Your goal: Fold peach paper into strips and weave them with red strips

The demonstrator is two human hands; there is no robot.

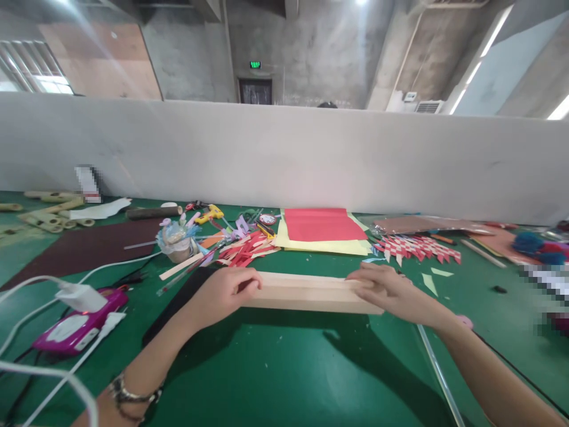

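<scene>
Beige strip [306, 293] runs lengthwise from left to right, gripped near both ends by the hands [227, 292] [389, 289].

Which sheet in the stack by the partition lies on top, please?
The red sheet; the pale yellow paper lies beneath it, showing past its front edge.

Left hand [233, 289]: holds left end of long pale piece [306, 293].
Right hand [386, 286]: holds the right end.
Red sheet [317, 224]: lies on yellow paper [324, 247], beyond the long pale piece.
Purple power strip [66, 329]: far left, white plug [82, 298] inserted.
</scene>
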